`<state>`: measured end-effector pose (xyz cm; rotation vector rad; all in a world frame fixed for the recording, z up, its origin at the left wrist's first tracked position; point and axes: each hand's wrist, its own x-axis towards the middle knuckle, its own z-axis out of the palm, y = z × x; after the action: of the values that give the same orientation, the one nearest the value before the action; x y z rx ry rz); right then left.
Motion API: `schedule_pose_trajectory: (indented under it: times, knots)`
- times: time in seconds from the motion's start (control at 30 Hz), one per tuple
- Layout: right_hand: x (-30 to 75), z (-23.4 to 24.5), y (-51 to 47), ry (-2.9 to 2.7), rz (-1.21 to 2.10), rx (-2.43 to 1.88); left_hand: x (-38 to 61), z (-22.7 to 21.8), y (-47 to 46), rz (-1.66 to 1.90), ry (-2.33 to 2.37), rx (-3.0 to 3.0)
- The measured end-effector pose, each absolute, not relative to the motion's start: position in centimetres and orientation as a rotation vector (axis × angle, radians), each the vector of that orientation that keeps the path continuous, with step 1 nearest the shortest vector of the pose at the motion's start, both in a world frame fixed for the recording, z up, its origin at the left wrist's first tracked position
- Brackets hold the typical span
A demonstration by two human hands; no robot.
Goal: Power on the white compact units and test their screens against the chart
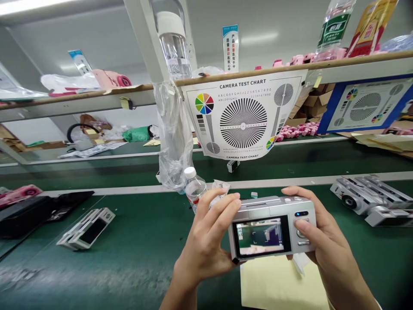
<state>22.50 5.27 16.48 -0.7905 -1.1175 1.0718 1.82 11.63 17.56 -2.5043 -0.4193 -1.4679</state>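
A silver digital camera (260, 211) is held up between both hands, its lit screen facing me. The screen shows a live picture with focus brackets. My left hand (206, 237) is closed on the camera's left end, fingers over the top edge and thumb below. At the right end my right hand (325, 237) grips it, thumb on the buttons beside the screen and index finger along the top. Beneath the camera lies a sheet of yellow paper (280, 284). Beyond it hangs a printed camera test chart (213, 125) with a striped circle and colour wheels.
Several silver cameras (358, 198) lie at the right, and more silver cameras (88, 228) at the left near a black pouch (22, 215). A plastic bottle (194, 185) stands behind my left hand. Plastic wrap covers a post (172, 137). A shelf (348, 63) crosses above the green bench (135, 267).
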Motion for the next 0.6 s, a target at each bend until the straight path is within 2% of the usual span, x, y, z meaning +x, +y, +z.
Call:
schedule_pose_trajectory:
  times: [0.6]
  knots:
    - [22.68, 16.34, 5.40, -1.145, 1.092, -0.837, 1.63, 17.63, 12.14, -1.465, -0.422, -2.537]
